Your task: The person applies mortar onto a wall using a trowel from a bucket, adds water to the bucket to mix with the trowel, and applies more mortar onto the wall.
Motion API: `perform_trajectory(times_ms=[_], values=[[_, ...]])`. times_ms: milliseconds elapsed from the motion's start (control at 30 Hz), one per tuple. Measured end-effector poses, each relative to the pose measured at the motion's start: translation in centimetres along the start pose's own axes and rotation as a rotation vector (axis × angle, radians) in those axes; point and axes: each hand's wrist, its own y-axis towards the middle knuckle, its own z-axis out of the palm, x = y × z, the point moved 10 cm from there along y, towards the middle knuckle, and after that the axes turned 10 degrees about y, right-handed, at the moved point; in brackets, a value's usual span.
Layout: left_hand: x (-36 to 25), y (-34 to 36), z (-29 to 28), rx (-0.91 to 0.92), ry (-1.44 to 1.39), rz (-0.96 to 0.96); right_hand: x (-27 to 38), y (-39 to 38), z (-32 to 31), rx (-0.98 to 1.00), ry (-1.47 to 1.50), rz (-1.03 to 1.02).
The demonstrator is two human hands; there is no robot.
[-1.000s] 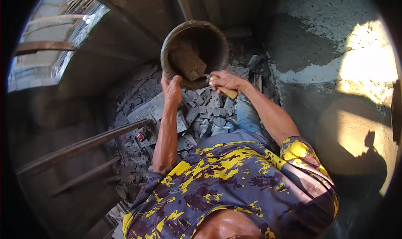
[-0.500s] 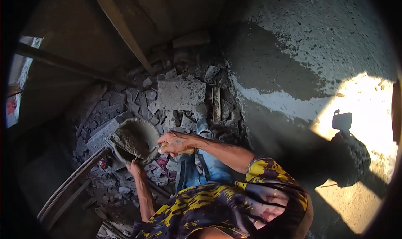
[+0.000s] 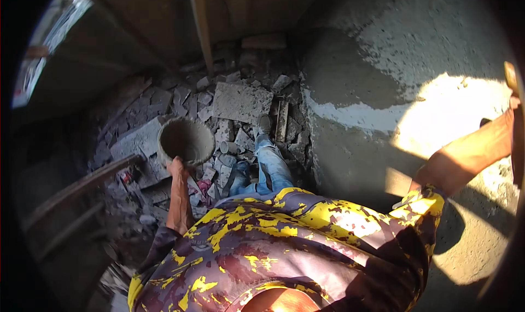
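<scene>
Your left hand (image 3: 178,167) grips the near rim of a round, mortar-grey bucket (image 3: 207,138), out in front of you and left of your legs, above broken rubble (image 3: 281,82). Your right hand (image 3: 514,102), far out at the right edge, appears closed round a wooden handle (image 3: 511,76); the rest of that tool is out of view. Held at one side only, the bucket could tip if your grip slips; loose rubble could shift underfoot and unbalance you. No brand, label or writing is legible.
</scene>
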Motion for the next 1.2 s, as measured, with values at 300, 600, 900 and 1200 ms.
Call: perform_trajectory(times_ms=[300, 600, 900, 1200], values=[[6.6, -5.8, -3.1, -0.212, -0.314, 0.138, -5.1, -25.8, 19.2, 0.18, -0.136, 0.44], [32.6, -18.3, -11.3, -0.905, -0.571, -0.537, 12.5, -70.2, 44.7, 1.607, 0.611, 1.574], [52.7, -39.9, -5.3, -1.138, -1.358, -0.936, 27.1, -60.5, 61.3, 1.958, 0.966, 0.274], [45.8, -35.2, 2.9, -0.981, -1.339, -0.84, -1.8, -71.6, 70.9, 1.709, 0.502, 1.095]])
